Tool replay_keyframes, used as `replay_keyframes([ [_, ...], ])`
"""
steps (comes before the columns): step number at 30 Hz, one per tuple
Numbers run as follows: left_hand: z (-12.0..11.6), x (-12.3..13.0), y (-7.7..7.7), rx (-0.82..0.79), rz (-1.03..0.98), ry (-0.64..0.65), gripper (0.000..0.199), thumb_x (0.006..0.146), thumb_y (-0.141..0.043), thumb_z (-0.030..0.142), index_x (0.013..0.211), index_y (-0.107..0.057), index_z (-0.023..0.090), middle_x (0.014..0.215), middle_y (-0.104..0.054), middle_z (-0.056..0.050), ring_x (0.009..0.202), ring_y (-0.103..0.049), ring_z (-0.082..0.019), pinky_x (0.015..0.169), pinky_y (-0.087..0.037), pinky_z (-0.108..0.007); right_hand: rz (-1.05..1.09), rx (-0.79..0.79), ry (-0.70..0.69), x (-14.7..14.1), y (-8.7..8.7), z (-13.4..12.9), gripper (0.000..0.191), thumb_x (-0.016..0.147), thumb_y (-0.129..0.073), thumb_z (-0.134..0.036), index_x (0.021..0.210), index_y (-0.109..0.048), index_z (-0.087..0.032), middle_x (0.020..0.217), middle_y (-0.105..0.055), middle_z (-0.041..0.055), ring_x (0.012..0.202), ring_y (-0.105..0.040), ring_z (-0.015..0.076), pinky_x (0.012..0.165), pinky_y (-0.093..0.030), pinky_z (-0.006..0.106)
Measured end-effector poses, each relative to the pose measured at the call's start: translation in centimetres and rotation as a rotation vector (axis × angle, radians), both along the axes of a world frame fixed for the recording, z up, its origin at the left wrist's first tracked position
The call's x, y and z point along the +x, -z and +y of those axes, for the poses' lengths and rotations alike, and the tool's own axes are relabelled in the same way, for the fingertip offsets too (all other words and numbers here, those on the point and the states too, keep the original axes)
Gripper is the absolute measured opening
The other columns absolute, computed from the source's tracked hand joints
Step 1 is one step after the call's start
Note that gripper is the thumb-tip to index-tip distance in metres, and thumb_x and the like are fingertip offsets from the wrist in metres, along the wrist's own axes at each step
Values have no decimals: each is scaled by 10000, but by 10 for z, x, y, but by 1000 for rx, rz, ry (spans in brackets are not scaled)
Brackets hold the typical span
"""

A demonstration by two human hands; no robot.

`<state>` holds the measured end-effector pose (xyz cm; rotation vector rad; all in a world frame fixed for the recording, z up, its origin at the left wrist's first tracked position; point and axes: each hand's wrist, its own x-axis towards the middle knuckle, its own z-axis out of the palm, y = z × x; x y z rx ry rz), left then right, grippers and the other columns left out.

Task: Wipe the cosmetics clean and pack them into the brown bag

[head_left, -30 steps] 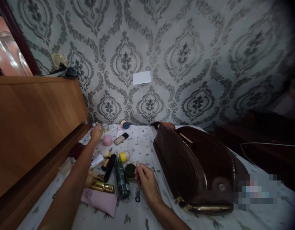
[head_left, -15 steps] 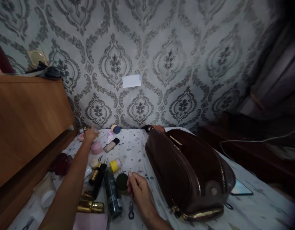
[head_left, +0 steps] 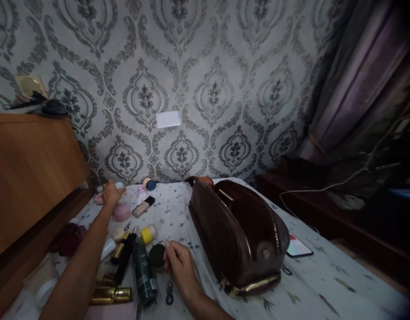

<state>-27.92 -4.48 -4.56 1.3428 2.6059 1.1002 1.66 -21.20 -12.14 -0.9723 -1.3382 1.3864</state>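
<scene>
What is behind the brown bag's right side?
Part of a lit phone and a small dark loop show on the patterned sheet beside the brown bag; anything the bag covers is hidden.

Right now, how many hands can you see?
2. The left hand is near the wall, beyond the pink round container; the right hand is by the dark green round container, left of the brown bag. No other hand shows.

Matt jar lid [head_left: 156, 255], smooth leather-look bag [head_left: 215, 226]
</scene>
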Motion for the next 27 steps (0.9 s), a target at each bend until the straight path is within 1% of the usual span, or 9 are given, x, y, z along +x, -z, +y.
replay_keyframes([
  [2, -9, 11, -14, 65, -84, 51, 654, 676, -731, 367, 1243, -502, 133, 1185, -645, -187, 1152, -596, -367, 845, -504, -411, 12, 6, 1, 0, 0, 0, 690, 720, -434, -876, 573, -489, -204, 476, -443, -33, 443, -379, 100, 450, -278, 236],
  [5, -34, 38, -32, 140, -249, 196, 661, 702, -701, 455, 1253, -513, 142, 984, -691, -93, 908, -677, -280, 697, -524, -341, 36, 10, 15, -1, -3, -1, 681, 708, -470, -863, 559, -502, -199, 459, -452, -36, 433, -386, 96, 446, -276, 232],
  [9, -91, 90, -36, 200, -441, 445, 645, 699, -670, 557, 1202, -572, 166, 929, -692, -47, 753, -672, -201, 633, -514, -291, 167, -39, 37, 0, -6, 0, 667, 634, -573, -846, 556, -536, -185, 425, -464, -44, 405, -382, 88, 434, -273, 227],
  [13, -157, 141, -29, 225, -553, 611, 671, 635, -713, 570, 1176, -593, 191, 1049, -685, -46, 798, -676, -207, 679, -524, -304, 322, -148, 54, 5, -14, 0, 698, 663, -532, -849, 774, -619, -165, 507, -553, -29, 415, -452, 102, 419, -279, 217],
  [16, -194, 169, -22, 252, -565, 702, 577, 649, -744, 489, 1127, -616, 192, 1108, -676, -53, 1006, -652, -250, 846, -510, -332, 469, -291, -19, 13, -26, -7, 690, 732, -481, -823, 932, -613, -176, 643, -660, 14, 489, -570, 131, 439, -330, 212],
  [18, -210, 182, -15, 269, -508, 756, 530, 655, -760, 421, 1109, -610, 192, 1135, -672, -61, 1129, -602, -265, 966, -459, -354, 537, -365, -121, 22, -35, -17, 610, 801, -479, -762, 908, -613, -177, 680, -680, 22, 530, -606, 132, 458, -351, 208],
  [20, -221, 192, -6, 260, -418, 783, 511, 665, -761, 379, 1112, -589, 203, 1144, -669, -66, 1159, -584, -269, 1004, -433, -375, 577, -421, -197, 31, -39, -28, 528, 847, -514, -687, 833, -616, -169, 630, -654, 5, 512, -590, 119, 449, -337, 202],
  [24, -233, 209, 17, 237, -294, 729, 582, 684, -730, 391, 1202, -525, 224, 1132, -660, -72, 1093, -613, -277, 943, -460, -404, 621, -464, -148, 45, -34, -44, 471, 860, -564, -627, 773, -604, -166, 544, -590, -31, 441, -514, 93, 422, -302, 198],
  [27, -241, 214, 25, 223, -287, 622, 711, 637, -731, 476, 1256, -485, 226, 997, -647, -31, 752, -633, -217, 713, -508, -362, 642, -504, -88, 51, -25, -44, 476, 854, -572, -632, 787, -592, -162, 565, -602, -27, 427, -498, 79, 430, -323, 192],
])
